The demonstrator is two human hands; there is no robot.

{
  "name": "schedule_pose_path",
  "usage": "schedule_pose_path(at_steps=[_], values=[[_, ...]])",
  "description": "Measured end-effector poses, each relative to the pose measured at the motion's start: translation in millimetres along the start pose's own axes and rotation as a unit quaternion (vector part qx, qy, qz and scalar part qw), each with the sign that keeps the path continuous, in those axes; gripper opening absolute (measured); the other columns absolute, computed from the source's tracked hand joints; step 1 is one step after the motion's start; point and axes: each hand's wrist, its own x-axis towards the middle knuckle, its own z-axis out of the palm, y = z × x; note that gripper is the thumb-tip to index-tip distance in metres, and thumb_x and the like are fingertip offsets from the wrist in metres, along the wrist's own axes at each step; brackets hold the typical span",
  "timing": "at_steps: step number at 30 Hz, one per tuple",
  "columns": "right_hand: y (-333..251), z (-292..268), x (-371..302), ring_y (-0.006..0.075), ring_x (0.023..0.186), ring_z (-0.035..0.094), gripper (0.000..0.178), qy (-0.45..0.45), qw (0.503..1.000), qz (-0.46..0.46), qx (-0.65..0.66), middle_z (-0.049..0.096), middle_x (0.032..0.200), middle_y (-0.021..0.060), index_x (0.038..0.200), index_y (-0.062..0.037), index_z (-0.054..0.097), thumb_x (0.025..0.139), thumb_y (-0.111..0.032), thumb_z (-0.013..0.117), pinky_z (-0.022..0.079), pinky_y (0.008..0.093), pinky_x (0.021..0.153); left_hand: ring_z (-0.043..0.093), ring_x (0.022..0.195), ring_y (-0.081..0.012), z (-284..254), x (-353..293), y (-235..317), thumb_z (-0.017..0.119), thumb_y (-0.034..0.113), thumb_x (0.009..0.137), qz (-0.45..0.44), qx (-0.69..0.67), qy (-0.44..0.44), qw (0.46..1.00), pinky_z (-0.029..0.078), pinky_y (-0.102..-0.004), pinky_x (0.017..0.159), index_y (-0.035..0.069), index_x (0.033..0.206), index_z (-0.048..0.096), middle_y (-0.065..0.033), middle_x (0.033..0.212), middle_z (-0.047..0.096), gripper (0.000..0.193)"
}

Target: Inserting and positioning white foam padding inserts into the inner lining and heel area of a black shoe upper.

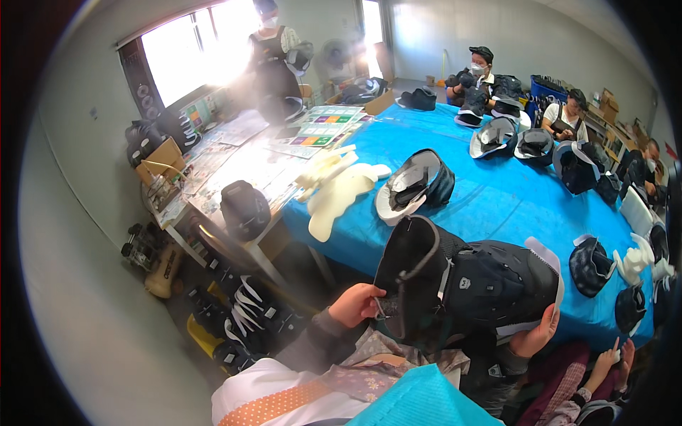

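A black boot upper (490, 284) lies sideways across my lap, its tall shaft at the left and its toe end to the right. Pale lining sticks out along its lower edge. My left hand (359, 305) pinches the rim of the shaft. At the toe end my right hand (538, 332) is wrapped around the edge, its thumb lying on the upper. Beyond it, on the blue-covered table (341, 245), another black upper (417, 186) rests with its pale inside showing. Cream foam-like pieces (341, 192) lie beside that one.
More black uppers (536, 145) stand along the table's right side. A yellow crate (202, 334) with black and white pieces is on the floor at my left. Close on my right are a neighbour's hands (612, 366). Several people in masks work farther back.
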Motion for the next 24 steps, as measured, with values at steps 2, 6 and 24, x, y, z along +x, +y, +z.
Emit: schedule_pose_path(at_steps=[2, 6, 24], values=[[-2, -2, 0, 0.021, 0.098, 0.063, 0.031, -0.018, 1.0, -0.005, -0.011, 0.063, 0.114, 0.0119, 0.119, -0.0008, 0.057, 0.096, -0.021, 0.059, 0.05, 0.0327, 0.087, 0.041, 0.047, -0.0114, 15, 0, 6, 0.054, 0.018, 0.093, -0.014, -0.044, 0.033, 0.998, 0.03, -0.0261, 0.048, 0.005, 0.07, 0.054, -0.0033, 0.057, 0.049, 0.027], [-15, -17, 7, 0.0231, 0.097, 0.062, 0.028, 0.03, 0.996, -0.073, -0.037, 0.062, 0.114, 0.0147, 0.117, 0.0021, 0.058, 0.098, -0.018, 0.054, 0.05, 0.0339, 0.086, 0.047, 0.066, -0.0135, 24, 2, -2, 0.052, 0.029, 0.095, 0.224, 0.001, 0.018, 0.974, 0.038, -0.0254, 0.06, 0.005, 0.088, 0.053, -0.006, 0.078, 0.056, 0.024], [25, -52, -36, 0.0272, 0.111, 0.059, 0.036, 0.079, 0.982, 0.161, 0.051, 0.061, 0.123, 0.0129, 0.125, 0.0025, 0.055, 0.098, -0.02, 0.048, 0.045, 0.0395, 0.098, 0.055, 0.067, -0.0165, 95, 19, 55, 0.065, 0.013, 0.066, 0.45, 0.704, -0.27, 0.478, 0.045, -0.0287, 0.058, 0.023, 0.114, 0.066, 0.0004, 0.074, 0.053, 0.049]])
